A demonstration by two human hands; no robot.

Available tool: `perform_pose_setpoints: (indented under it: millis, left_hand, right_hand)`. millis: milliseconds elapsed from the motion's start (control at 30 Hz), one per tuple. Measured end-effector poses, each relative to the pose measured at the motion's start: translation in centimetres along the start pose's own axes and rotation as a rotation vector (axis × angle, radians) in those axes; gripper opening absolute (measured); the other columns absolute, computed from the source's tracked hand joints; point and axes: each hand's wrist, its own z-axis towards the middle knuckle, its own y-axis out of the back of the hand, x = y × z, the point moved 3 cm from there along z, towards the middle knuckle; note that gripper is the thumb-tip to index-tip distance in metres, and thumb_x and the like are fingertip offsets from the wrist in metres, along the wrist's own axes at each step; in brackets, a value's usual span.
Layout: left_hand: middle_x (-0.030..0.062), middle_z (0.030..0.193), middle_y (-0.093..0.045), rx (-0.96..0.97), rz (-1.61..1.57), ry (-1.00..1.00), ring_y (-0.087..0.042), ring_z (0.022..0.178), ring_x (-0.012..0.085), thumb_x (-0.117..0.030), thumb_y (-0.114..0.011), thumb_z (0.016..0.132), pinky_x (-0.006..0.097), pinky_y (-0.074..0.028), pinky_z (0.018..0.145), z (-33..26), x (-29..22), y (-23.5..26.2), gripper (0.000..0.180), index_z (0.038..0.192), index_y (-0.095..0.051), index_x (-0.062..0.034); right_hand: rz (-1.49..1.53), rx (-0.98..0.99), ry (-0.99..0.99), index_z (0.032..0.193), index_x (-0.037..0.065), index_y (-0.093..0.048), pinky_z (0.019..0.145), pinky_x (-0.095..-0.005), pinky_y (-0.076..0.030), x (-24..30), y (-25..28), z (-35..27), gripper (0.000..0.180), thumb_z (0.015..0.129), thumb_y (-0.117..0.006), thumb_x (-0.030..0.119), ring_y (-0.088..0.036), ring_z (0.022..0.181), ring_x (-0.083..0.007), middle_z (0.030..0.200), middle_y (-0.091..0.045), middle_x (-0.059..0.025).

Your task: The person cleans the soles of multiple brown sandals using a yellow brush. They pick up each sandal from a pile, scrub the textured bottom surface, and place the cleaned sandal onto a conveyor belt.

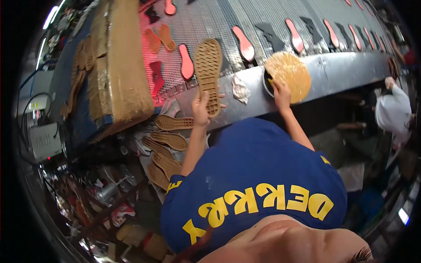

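STEP: loading brush with glue, by the look of it | LEFT: left hand (201,107) grasping tan shoe sole (208,74) at heel, tread up, over conveyor edge (333,72) | RIGHT: right hand (280,92) clenched on brush at round glue tin (288,75) | NEXT: calls for steady sole, even coat | SOLE: gum-coloured, ribbed tread, clean

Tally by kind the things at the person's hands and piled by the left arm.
Tan treaded soles: 6 (1 in the left hand, 5 showing in the pile)
Round tan disc, at the right hand: 1
Total: 7
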Motion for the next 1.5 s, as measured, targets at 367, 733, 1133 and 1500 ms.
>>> perform_pose_setpoints:
  millis: [367,733,1133,1500]
  left_hand:
    - [0.0227,0.108,-0.064,-0.010,-0.021,-0.043,-0.068,0.076,0.0245,-0.034,-0.027,0.103,0.032,-0.059,0.055,-1.1,-1.8,-1.3,0.050,0.120,-0.052,0.0058]
    - [0.0184,0.107,-0.064,-0.055,0.032,0.035,-0.068,0.080,0.0270,-0.028,-0.032,0.102,0.035,-0.060,0.054,-0.3,-1.1,0.1,0.043,0.125,-0.050,0.0025]
    - [0.0237,0.121,-0.056,0.190,-0.503,0.129,-0.063,0.081,0.0288,-0.053,-0.027,0.098,0.037,-0.056,0.054,-1.8,-1.8,-1.5,0.067,0.132,-0.045,0.0021]
    - [0.0218,0.122,-0.054,0.278,-0.489,0.128,-0.062,0.085,0.0251,-0.052,-0.032,0.098,0.033,-0.056,0.057,-2.8,-2.5,-4.5,0.064,0.142,-0.033,-0.0048]
  right_hand:
    - [0.100,-0.068,-0.100,0.104,0.009,-0.070,0.069,-0.0410,-0.049,-0.8,0.4,-0.6,0.019,0.087,-0.065,0.016,-0.062,0.078,-0.0348,0.087,-0.061,-0.0172]
    - [0.035,-0.014,-0.073,0.101,0.009,-0.069,0.069,-0.0425,-0.048,-0.2,-0.5,-0.6,0.016,0.088,-0.064,0.016,-0.061,0.079,-0.0378,0.088,-0.062,-0.0199]
    - [1.717,-0.240,-0.574,0.107,0.004,-0.059,0.067,-0.0345,-0.050,2.3,0.6,5.1,0.021,0.098,-0.054,0.023,-0.060,0.076,-0.0204,0.099,-0.062,-0.0104]
    - [1.440,-0.124,0.125,0.110,0.000,-0.051,0.090,-0.0384,-0.052,17.3,8.1,6.8,0.027,0.100,-0.050,0.026,-0.063,0.096,-0.0259,0.124,-0.050,-0.0169]
